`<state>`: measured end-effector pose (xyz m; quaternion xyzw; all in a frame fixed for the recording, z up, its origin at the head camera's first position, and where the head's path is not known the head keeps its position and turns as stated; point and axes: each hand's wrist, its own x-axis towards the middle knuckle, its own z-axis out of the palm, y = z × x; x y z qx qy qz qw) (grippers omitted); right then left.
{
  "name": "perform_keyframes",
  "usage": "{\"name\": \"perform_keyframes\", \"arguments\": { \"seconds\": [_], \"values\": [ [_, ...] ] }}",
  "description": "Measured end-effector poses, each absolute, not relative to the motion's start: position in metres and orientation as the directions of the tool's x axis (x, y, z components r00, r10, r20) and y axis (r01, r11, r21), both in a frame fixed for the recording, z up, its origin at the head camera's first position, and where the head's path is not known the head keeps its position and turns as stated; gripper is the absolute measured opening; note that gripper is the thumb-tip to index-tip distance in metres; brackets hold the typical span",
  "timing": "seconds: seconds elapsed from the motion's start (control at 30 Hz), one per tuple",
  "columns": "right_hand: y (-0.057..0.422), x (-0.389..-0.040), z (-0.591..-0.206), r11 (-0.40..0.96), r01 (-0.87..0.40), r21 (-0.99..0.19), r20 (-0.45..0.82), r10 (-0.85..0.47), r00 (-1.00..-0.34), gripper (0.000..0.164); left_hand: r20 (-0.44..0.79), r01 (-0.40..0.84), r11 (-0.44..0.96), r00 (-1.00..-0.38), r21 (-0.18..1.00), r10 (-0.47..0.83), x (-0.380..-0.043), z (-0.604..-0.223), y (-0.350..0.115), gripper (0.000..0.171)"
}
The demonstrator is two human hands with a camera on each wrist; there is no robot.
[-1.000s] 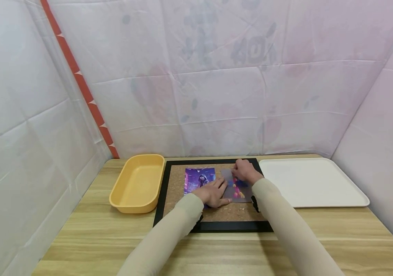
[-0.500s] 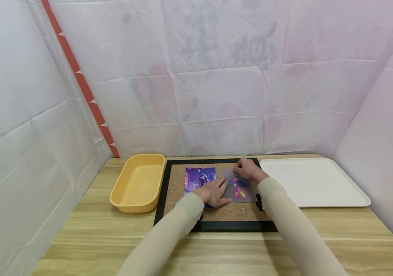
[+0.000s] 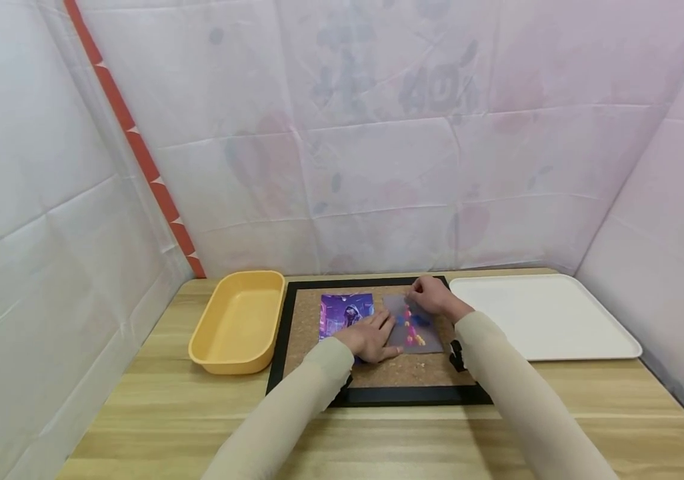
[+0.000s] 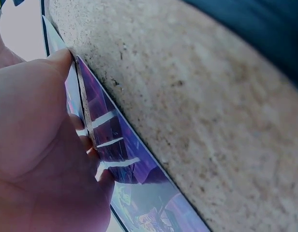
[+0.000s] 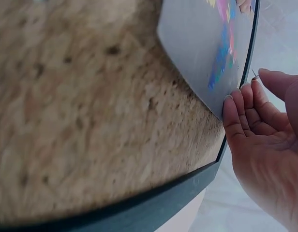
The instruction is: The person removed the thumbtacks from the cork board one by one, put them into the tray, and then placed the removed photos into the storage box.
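Fingers of the left hand are lying spread, gripping nothing, over the nine-o'clock edge of the grey card, which is resting on the corkboard at three o'clock from the purple poster. The right hand is pinching a thin pin around one o'clock; pressing straight, card held flat, seems best.

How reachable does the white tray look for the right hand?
Likely yes: the white tray lies just right of the right hand with nothing visibly blocking, though that hand pinches a pin.
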<state>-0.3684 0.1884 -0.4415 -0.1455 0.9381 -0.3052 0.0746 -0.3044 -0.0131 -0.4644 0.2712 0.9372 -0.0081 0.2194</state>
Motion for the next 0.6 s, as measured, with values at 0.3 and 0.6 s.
{"name": "perform_keyframes", "arguments": {
  "seconds": [0.3,0.6],
  "values": [
    [0.19,-0.358,-0.434,0.779,-0.28,-0.561,0.0,-0.338,-0.941,0.022,-0.413,0.513,0.854,-0.762,0.085,0.499,-0.297,-0.457,-0.015,0.082],
    [0.197,-0.348,-0.426,0.767,-0.324,-0.554,0.032,-0.37,-0.929,0.021,-0.412,0.513,0.853,-0.759,0.096,0.503,-0.303,-0.465,-0.015,0.082]
  ]
}}
